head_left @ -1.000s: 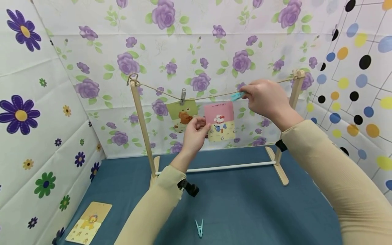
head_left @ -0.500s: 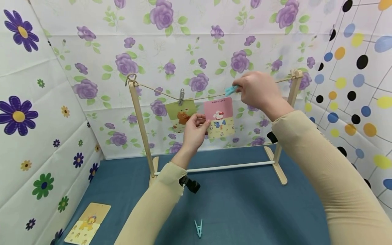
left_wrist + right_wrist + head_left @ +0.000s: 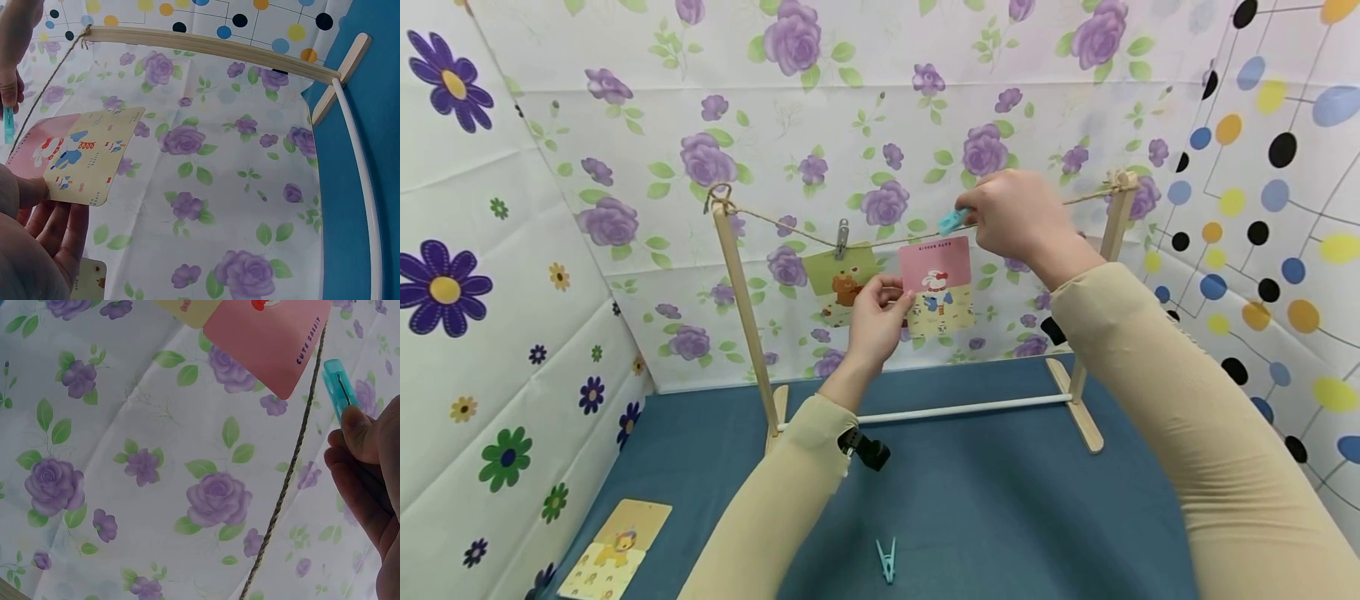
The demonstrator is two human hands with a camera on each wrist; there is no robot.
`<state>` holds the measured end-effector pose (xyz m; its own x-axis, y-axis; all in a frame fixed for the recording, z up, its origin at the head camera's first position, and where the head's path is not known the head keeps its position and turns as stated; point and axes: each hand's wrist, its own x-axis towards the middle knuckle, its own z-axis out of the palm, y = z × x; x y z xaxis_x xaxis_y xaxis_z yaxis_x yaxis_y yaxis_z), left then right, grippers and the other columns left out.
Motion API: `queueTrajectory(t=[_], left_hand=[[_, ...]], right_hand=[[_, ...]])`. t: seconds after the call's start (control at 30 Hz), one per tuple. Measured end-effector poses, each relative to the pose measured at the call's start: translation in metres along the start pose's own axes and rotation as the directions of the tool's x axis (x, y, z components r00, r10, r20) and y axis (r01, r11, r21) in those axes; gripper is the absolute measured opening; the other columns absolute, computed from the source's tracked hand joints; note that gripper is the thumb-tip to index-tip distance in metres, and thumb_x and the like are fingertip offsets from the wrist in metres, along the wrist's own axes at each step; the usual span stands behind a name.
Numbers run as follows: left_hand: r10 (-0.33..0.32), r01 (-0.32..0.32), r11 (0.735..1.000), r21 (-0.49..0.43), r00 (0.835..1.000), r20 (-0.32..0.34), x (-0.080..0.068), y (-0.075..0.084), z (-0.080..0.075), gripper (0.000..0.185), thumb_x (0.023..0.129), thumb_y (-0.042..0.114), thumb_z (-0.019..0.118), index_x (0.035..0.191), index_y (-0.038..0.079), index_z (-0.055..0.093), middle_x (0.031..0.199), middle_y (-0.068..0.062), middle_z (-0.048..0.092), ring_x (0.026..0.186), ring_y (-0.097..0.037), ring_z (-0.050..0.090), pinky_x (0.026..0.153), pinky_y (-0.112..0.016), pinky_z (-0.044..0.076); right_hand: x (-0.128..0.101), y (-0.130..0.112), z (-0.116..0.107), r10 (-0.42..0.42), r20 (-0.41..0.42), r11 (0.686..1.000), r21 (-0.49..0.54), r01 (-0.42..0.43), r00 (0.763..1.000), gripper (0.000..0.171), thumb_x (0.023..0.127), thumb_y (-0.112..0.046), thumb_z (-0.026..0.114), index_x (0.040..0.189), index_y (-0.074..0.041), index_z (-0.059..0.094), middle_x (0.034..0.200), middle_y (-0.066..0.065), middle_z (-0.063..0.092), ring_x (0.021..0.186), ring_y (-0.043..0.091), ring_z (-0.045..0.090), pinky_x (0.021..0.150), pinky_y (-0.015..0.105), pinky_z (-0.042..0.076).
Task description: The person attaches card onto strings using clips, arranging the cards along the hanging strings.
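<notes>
Since the earlier frame the right hand (image 3: 1018, 218) has carried the small turquoise plastic clothespin (image 3: 953, 221) leftward along the twine line (image 3: 790, 231), nearer the pink rabbit picture card (image 3: 936, 286). Its fingers pinch the peg's tail; the left hand (image 3: 876, 321) pinches the card's lower left corner, holding its top edge up to the twine. The step in hand looks like pegging the card; the next move calls for setting the peg's mouth over card and twine. The peg's long axis slants, tip down-left toward the card.
</notes>
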<state>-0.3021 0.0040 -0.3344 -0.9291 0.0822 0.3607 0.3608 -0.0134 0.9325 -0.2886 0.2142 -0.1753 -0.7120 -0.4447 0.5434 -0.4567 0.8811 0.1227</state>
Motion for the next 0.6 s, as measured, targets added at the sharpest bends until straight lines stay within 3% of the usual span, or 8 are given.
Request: queueTrajectory(t=[0.6], left_hand=[[0.004,-0.004,1.000,0.021,1.000,0.000,-0.0002,0.0012,0.0000,0.015,0.107,0.011,0.069,0.121,0.005,0.064,0.110,-0.011,0.072,0.099,-0.022,0.071,0.075,-0.030,0.052]], right_hand=[[0.0084,-0.0025,0.0036,-0.021,0.061,0.999,-0.042,0.024,0.998,0.019,0.096,0.000,0.071,0.103,-0.010,0.085,0.093,0.009,0.079,0.083,0.032,0.072,0.077,0.049,0.058]])
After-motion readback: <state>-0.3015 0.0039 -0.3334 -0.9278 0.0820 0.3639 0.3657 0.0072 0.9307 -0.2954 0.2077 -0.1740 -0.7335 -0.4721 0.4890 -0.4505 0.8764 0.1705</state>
